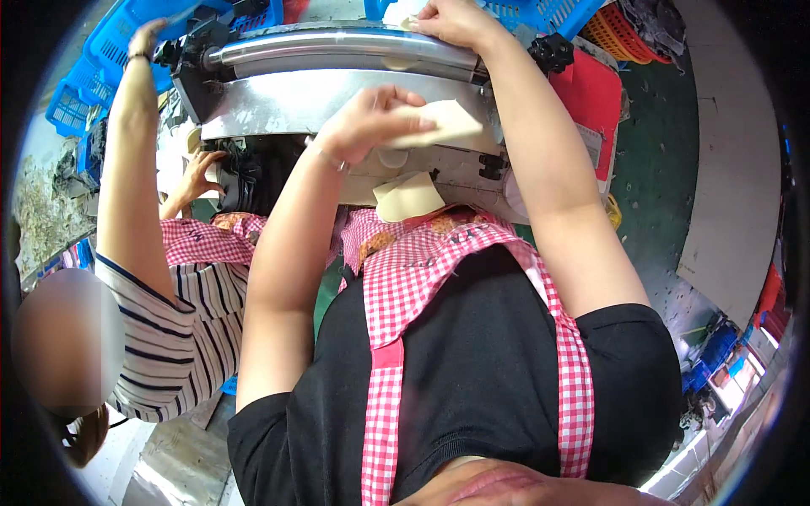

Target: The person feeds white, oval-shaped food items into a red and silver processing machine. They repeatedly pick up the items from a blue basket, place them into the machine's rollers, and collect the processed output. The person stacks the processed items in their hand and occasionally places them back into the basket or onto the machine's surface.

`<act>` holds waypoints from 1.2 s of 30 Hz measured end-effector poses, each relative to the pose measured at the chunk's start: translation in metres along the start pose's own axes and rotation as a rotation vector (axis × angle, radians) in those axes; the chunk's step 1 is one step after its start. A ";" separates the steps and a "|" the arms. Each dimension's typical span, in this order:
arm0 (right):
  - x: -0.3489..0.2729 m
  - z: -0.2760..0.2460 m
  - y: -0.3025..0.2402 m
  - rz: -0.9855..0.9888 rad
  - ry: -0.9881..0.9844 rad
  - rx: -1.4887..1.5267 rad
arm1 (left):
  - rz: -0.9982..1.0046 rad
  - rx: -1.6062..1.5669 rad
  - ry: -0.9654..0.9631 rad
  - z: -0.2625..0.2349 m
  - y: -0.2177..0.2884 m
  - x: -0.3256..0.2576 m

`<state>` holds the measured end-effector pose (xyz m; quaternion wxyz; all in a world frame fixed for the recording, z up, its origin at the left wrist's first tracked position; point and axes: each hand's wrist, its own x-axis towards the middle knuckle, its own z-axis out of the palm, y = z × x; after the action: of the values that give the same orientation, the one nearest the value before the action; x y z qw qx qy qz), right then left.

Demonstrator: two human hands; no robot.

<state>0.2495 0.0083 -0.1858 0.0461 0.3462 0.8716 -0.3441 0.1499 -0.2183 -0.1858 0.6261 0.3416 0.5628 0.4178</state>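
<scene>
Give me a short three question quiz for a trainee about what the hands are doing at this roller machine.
1. True or false: the left hand holds a flat cream-coloured piece.
2. Where does the right hand rest? A) on the far side of the metal roller, B) on the red panel, C) on the checked apron.
3. Fill in: a second cream piece lies below the left hand, at the machine's ____ edge, near or far.

Key
1. True.
2. A.
3. Near, just in front of the apron.

The co-worker's raised hand at the left reaches toward the blue crates; do not count it.
</scene>
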 end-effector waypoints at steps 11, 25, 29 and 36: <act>-0.130 0.071 -0.026 -0.422 0.504 -0.552 | -0.253 -0.243 0.136 -0.027 -0.027 -0.055; 0.009 0.008 -0.033 -0.076 0.005 -0.047 | 0.025 0.419 0.140 0.016 -0.064 -0.055; -0.130 0.058 -0.059 -0.746 0.495 -0.513 | 0.120 0.967 0.244 0.030 -0.140 -0.076; -0.103 0.070 -0.019 -0.673 0.578 -0.656 | 0.169 0.984 0.124 0.023 -0.171 -0.063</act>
<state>0.3040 -0.1043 -0.1950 -0.2021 0.0963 0.9728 0.0588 0.1949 -0.3465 -0.3101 0.3201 0.6152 0.6997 0.1718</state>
